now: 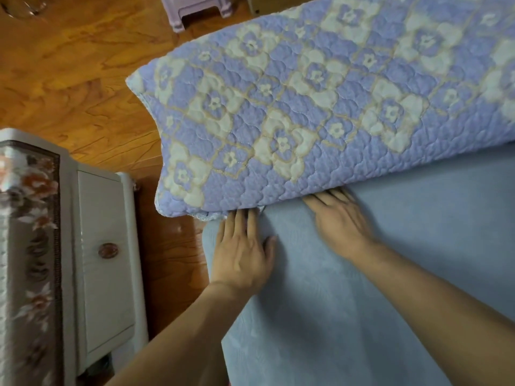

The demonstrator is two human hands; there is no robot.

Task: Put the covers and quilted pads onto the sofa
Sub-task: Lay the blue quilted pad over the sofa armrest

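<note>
A quilted pad (320, 107) in lilac with cream flower shapes fills the upper right, draped over the sofa's seat. Below it lies a plain grey-blue cover (348, 302) spread flat. My left hand (242, 252) rests flat on the blue cover near its left corner, fingers straight, tips touching the pad's lace-trimmed edge. My right hand (342, 221), blurred, lies flat on the cover too, and its fingertips reach under the pad's lower edge.
A white cabinet (103, 260) with a round brown knob and a floral cloth on top stands at the left. Wooden floor (69, 79) shows between it and the sofa. A pale pink plastic stool (195, 9) stands at the top.
</note>
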